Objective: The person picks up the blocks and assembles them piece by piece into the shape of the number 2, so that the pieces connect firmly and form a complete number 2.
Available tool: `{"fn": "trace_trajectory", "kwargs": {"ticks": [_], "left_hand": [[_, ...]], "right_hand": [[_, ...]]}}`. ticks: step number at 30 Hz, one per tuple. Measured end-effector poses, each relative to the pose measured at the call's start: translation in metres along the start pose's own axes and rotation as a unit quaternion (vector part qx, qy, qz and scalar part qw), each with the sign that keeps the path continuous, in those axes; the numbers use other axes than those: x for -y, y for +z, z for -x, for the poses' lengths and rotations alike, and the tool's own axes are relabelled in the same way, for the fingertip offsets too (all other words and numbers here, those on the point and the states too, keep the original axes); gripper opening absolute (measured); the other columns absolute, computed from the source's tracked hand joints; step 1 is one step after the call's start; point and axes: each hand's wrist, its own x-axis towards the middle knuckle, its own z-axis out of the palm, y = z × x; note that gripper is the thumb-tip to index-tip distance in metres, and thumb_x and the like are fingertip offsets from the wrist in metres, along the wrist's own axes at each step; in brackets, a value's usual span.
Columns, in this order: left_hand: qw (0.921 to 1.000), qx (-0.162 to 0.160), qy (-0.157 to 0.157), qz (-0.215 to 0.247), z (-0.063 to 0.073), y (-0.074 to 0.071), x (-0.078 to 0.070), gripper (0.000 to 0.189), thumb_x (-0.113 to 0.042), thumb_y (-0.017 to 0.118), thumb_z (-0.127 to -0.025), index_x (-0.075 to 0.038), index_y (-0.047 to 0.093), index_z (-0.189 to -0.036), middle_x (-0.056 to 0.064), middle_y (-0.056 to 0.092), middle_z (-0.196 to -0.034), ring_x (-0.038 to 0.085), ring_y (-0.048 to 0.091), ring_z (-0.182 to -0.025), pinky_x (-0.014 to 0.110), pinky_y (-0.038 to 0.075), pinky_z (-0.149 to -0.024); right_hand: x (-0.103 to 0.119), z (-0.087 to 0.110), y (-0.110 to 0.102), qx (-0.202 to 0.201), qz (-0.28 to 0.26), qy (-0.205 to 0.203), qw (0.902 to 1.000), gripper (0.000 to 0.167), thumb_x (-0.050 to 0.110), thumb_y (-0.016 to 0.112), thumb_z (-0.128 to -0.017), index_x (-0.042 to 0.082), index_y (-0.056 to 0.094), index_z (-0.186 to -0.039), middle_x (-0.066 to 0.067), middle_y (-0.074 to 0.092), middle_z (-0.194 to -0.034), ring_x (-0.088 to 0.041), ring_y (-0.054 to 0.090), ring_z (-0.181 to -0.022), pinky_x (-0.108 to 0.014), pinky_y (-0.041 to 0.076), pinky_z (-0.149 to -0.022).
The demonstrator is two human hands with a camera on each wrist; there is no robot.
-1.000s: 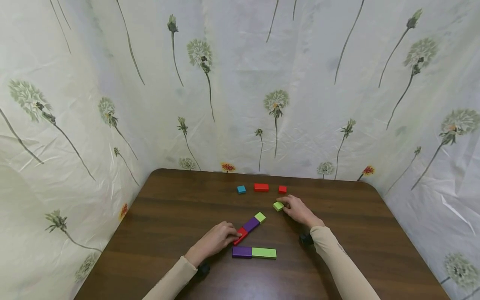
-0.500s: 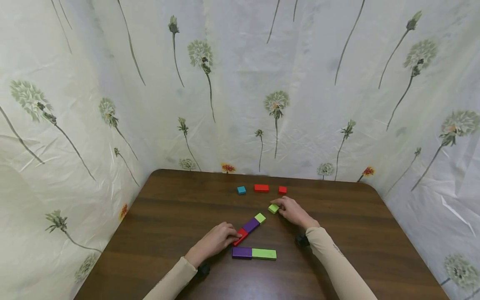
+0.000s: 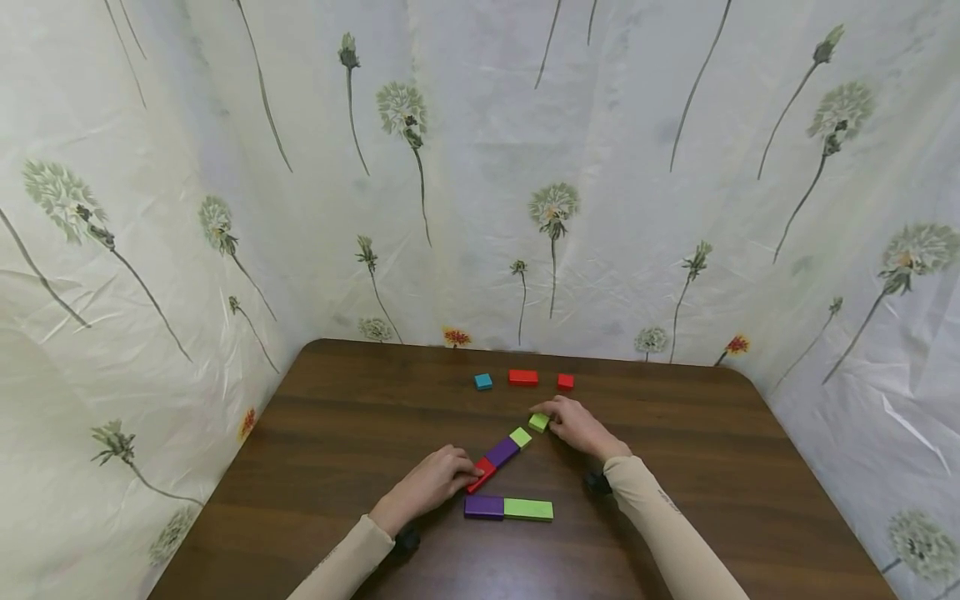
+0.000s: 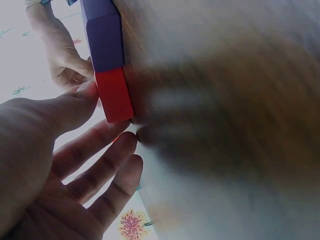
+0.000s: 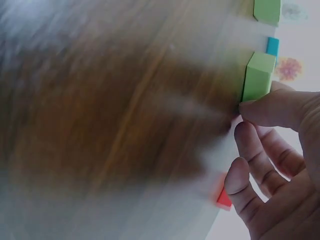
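In the head view, a slanted row is made of a red block, a purple block and a small green block, end to end. My left hand grips the red block at the near end; its thumb and index finger touch it in the left wrist view. My right hand holds a second small green block between thumb and fingers, slightly beyond and right of the row's far end. A small gap separates the two green blocks.
Nearer to me, a purple block and a long green block lie end to end. Toward the back of the brown table are a blue block, a longer red block and a small red one. A floral curtain hangs behind.
My right hand has moved left and a little toward me with the small green block, closing in on the slanted row. The left hand has stayed on the red block.
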Motion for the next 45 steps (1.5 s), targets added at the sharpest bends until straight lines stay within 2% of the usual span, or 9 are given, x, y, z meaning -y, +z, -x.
{"fn": "trace_trajectory", "kwargs": {"ticks": [16, 23, 30, 38, 45], "left_hand": [[1.0000, 0.006, -0.004, -0.002, -0.001, 0.000, 0.000, 0.016, -0.021, 0.064, -0.093, -0.021, 0.077, -0.104, -0.009, 0.068, -0.097, 0.007, 0.058, -0.092, 0.021, 0.050, -0.080], [1.0000, 0.008, -0.005, -0.002, -0.002, 0.000, 0.001, 0.016, -0.021, 0.064, -0.093, -0.020, 0.077, -0.104, -0.009, 0.068, -0.097, 0.007, 0.058, -0.092, 0.021, 0.050, -0.080], [1.0000, 0.006, -0.002, -0.002, -0.002, 0.001, 0.001, 0.016, -0.021, 0.064, -0.093, -0.020, 0.077, -0.104, -0.009, 0.068, -0.097, 0.007, 0.058, -0.093, 0.021, 0.050, -0.080], [1.0000, 0.001, 0.003, -0.005, -0.001, 0.001, 0.001, 0.016, -0.020, 0.065, -0.093, -0.019, 0.077, -0.103, -0.009, 0.068, -0.096, 0.007, 0.058, -0.090, 0.020, 0.050, -0.078], [0.9999, -0.004, 0.005, -0.008, -0.001, 0.001, 0.001, 0.015, -0.020, 0.065, -0.093, -0.020, 0.077, -0.102, -0.009, 0.068, -0.095, 0.007, 0.058, -0.090, 0.020, 0.050, -0.078]], "right_hand": [[0.012, 0.000, 0.003, 0.014, 0.000, 0.005, 0.9999, 0.044, -0.004, 0.056, -0.089, 0.019, 0.067, -0.124, -0.004, 0.062, -0.111, -0.019, 0.058, -0.100, -0.039, 0.050, -0.084], [0.015, -0.001, 0.002, 0.017, 0.007, -0.011, 0.9998, 0.043, -0.003, 0.056, -0.088, 0.019, 0.067, -0.124, -0.004, 0.063, -0.113, -0.016, 0.058, -0.100, -0.035, 0.049, -0.082], [0.016, -0.002, 0.004, 0.019, 0.013, -0.009, 0.9997, 0.044, -0.004, 0.055, -0.087, 0.020, 0.068, -0.122, -0.003, 0.064, -0.112, -0.013, 0.055, -0.095, -0.031, 0.045, -0.077], [0.017, -0.003, 0.006, 0.021, 0.009, -0.008, 0.9997, 0.044, -0.003, 0.058, -0.085, 0.018, 0.068, -0.122, -0.002, 0.063, -0.108, -0.012, 0.054, -0.089, -0.030, 0.047, -0.076], [0.017, -0.003, 0.005, 0.020, 0.013, -0.009, 0.9997, 0.044, -0.004, 0.057, -0.086, 0.020, 0.069, -0.121, -0.001, 0.064, -0.108, -0.012, 0.055, -0.091, -0.031, 0.047, -0.078]]}}
